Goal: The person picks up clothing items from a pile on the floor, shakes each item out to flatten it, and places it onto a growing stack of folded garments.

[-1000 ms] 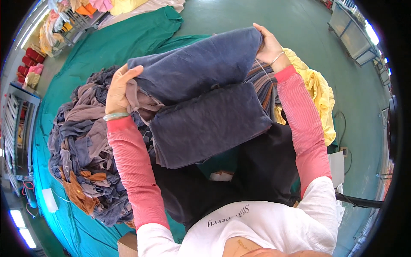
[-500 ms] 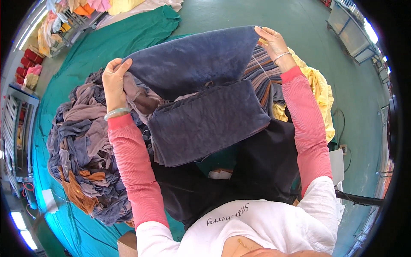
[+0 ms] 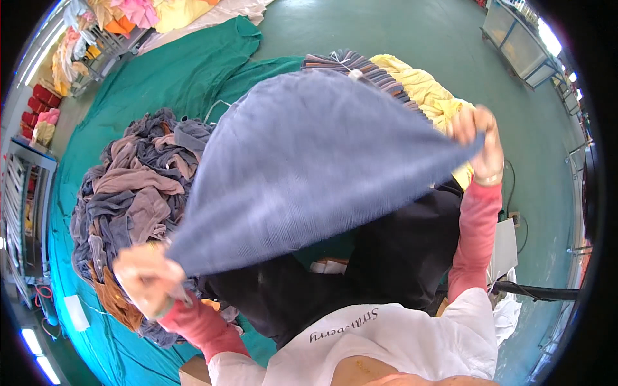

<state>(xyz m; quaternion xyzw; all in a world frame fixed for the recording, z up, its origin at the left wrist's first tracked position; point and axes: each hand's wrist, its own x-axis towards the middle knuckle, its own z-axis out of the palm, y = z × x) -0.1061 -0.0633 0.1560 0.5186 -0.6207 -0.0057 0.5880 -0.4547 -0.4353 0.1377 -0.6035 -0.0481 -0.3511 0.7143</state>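
Observation:
A blue-grey towel (image 3: 309, 167) is stretched out and billowing over my lap, smeared by motion. My left hand (image 3: 149, 278), low and to the left, is closed on one corner of it. Higher up on the right, my right hand (image 3: 479, 141) pinches the opposite corner. A crumpled heap of grey, mauve and rust-brown towels (image 3: 138, 170) lies to the left of the spread cloth. Whatever rests on my lap beneath the towel is hidden by it; only my black trousers (image 3: 399, 248) show below its edge.
Beyond the towel lies a tied row of folded striped-looking cloths (image 3: 341, 61), beside yellow fabric (image 3: 418, 80). A green sheet (image 3: 170, 71) covers the floor at left. Wheeled carts stand at the far right (image 3: 518, 45) and far left. A black bar (image 3: 541, 293) is near my right side.
Both hands have come down and nearer, the left one furthest, swinging the towel toward me. It now covers the folded dark towels seen on my lap before.

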